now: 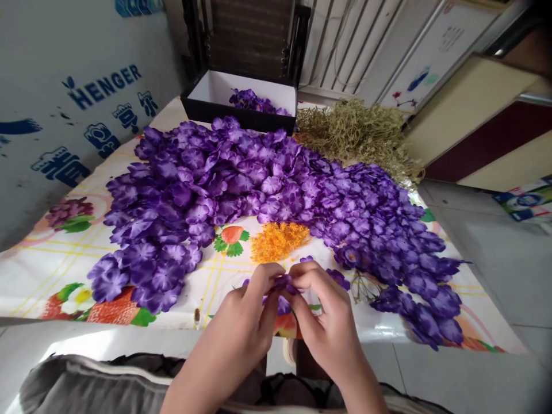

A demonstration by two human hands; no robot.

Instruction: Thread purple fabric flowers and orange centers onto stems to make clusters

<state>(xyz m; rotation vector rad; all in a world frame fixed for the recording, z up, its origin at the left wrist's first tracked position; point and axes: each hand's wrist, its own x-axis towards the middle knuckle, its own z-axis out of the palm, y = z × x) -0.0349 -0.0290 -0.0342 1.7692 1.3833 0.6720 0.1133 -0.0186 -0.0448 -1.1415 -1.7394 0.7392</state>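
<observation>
My left hand and my right hand meet above the table's front edge. Both pinch a small purple artificial flower between thumb and fingers. Just beyond my fingers lies a little heap of orange flower centres. Behind that, a wide pile of purple artificial flowers curves across the table, reaching toward me on both sides. A few loose purple flowers and thin greenish stems rest close to my right hand.
A black box with a white inside stands at the back, holding some purple flowers. Beside it is a tangled bundle of dry-looking green stems. A printed cloth covers the table. A white appliance borders the left, with a chair behind.
</observation>
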